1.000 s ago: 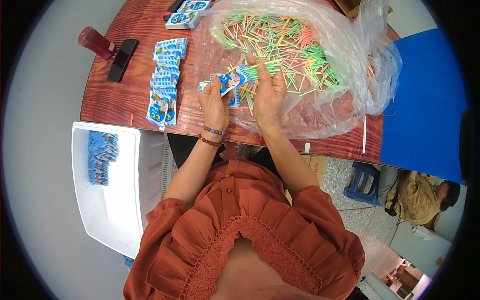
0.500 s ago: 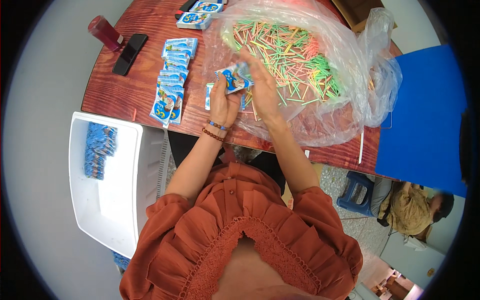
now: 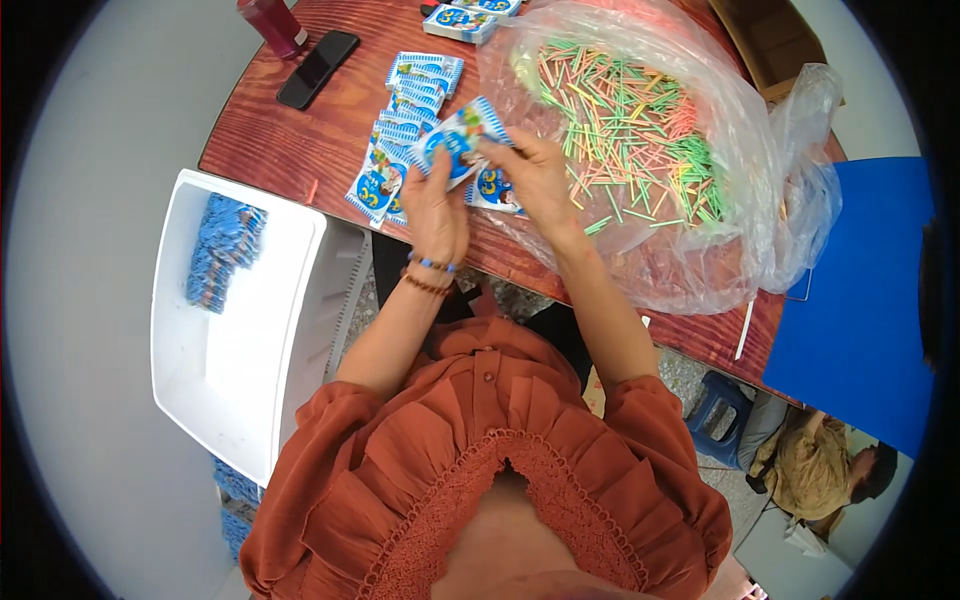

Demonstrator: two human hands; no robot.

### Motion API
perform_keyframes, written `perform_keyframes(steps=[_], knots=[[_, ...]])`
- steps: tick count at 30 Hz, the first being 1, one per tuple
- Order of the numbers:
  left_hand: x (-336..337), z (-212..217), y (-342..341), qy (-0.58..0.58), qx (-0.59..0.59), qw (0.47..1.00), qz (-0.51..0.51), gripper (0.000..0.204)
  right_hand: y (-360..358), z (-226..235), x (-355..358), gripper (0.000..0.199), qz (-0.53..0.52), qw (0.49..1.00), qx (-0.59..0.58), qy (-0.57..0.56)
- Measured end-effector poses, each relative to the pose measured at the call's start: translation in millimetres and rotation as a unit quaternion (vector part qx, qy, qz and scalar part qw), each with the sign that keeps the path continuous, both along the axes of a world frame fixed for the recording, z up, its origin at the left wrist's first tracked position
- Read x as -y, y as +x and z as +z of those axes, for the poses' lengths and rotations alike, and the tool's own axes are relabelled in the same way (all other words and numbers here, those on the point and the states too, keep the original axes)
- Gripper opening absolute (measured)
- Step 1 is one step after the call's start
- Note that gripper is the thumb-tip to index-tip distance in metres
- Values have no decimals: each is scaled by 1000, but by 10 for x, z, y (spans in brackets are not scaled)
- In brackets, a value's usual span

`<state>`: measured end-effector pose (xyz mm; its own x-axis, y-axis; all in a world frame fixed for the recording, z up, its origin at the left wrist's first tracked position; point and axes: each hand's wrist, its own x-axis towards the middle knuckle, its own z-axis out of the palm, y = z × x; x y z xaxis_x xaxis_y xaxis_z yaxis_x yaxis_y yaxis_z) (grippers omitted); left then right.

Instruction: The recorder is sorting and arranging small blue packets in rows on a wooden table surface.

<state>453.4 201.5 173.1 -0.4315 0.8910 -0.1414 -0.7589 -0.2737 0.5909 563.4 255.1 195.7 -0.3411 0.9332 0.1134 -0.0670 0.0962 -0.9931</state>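
Observation:
Both hands grip a small blue-and-white packet, held tilted above the table. My left hand pinches its lower edge, thumb in front. On its right side, the fingers of my right hand are closed on it. Just below, another blue-and-white packet lies on the table, partly hidden by my right hand. Left of my hands runs an overlapping row of similar packets. To the right, a large clear plastic bag lies spread open with many short green, pink and yellow sticks in it.
A black phone and a red bottle stand at the far left of the wooden table. A white bin holds blue packets. A blue board adjoins at right; a person sits beyond.
Both hands have moved left with the packet, toward the row. The packet on the table beneath shows more now. The view has shifted, so the surroundings sit farther right.

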Motion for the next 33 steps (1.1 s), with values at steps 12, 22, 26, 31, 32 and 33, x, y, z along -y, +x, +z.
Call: perform_keyframes(steps=[12, 22, 26, 31, 32, 33], knots=[[557, -587, -786, -238, -773, 563, 167, 47, -747, -393, 103, 23, -8, 971, 156, 181], [519, -511, -764, -215, -734, 617, 185, 47, 602, -375, -271, 28, -34, 834, 479, 272], [478, -359, -686, -199, -753, 586, 223, 43, 678, -520, -356, 24, -56, 893, 377, 241], [151, -77, -218, -57, -678, 727, 97, 41, 708, -350, -310, 17, -68, 909, 319, 260], [31, -69, -105, -52, -598, 799, 15, 41, 725, -319, -287, 12, -12, 973, 184, 137], [-96, -98, -48, -48, -597, 801, 14, 41, 731, -290, -270, 10, 44, 998, 41, 10]])
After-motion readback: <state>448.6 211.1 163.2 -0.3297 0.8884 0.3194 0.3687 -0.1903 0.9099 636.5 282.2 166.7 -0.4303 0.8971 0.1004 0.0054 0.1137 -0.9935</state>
